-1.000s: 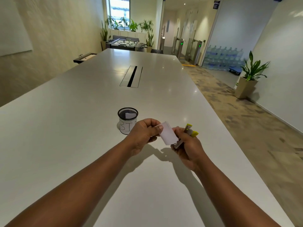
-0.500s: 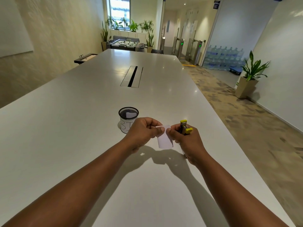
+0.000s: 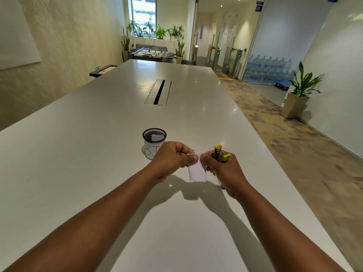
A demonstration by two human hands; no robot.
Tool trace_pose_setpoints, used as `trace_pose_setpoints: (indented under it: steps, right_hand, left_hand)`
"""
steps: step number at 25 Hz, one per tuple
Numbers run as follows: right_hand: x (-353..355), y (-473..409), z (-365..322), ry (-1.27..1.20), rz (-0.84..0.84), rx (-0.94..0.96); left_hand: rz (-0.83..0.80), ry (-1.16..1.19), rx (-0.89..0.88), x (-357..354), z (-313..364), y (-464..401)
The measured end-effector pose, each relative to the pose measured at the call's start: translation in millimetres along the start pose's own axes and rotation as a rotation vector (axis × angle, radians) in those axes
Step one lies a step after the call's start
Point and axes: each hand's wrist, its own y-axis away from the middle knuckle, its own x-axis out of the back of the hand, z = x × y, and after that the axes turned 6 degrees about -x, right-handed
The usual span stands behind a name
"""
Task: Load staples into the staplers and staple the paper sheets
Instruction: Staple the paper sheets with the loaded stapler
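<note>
Above the near middle of the long white surface (image 3: 98,154), two bare hands meet over a small white rectangular slip of paper (image 3: 197,171). The left hand (image 3: 172,160) pinches the slip's top edge between thumb and curled forefinger, and the paper hangs down below the fingertips, clear of the surface. The right hand (image 3: 224,171) sits just right of the slip, its thumb tip touching the top edge too, while its curled fingers grip a small yellow-and-metal stapler (image 3: 220,154) that sticks up from the fist with its jaws spread. Just beyond the left hand stands a black wire-mesh cup (image 3: 154,143) with a white hand-lettered label; a white scrap lies inside it.
</note>
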Motion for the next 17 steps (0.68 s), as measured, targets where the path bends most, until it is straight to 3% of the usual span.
trace_pose_setpoints:
  steps: [4,9,17]
  right_hand:
    - [-2,0,-1,-0.001,0.029,0.025]
    - [-8,-1,1,-0.047,0.113,0.031]
    - [-9,5,0,-0.047,0.106,0.029]
  left_hand:
    - [0.012,-0.013,-0.006,-2,-1,-2]
    - [0.053,0.349,0.119,-16,-6,1]
    - [0.152,0.209,0.043,-23,-12,4]
